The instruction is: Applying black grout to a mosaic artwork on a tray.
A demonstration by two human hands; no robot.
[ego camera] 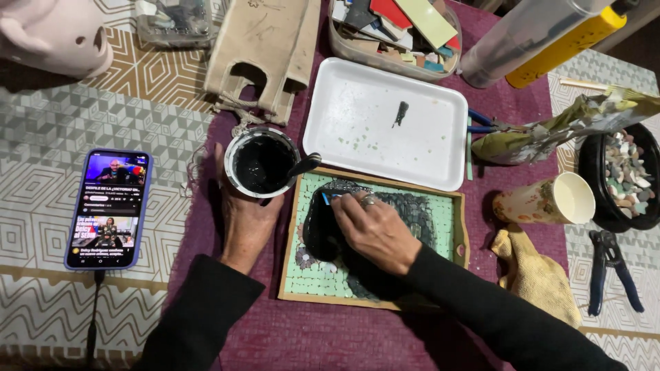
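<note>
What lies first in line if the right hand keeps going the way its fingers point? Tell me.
The right hand points up and to the left across the mosaic tray. Going straight on, it would likely meet the cup of black paste first, perhaps its stirring handle; depth is hard to judge.

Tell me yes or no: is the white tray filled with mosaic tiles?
No: the white tray holds only one small dark smear and a few pale specks, while the tile pieces sit in the clear container behind it.

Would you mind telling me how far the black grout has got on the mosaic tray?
Done: a black patch covers the left-centre of the mosaic tray. In hand: the right hand spreads there, while the left hand touches the grout cup. Left: the pale green border tiles remain bare.
</note>
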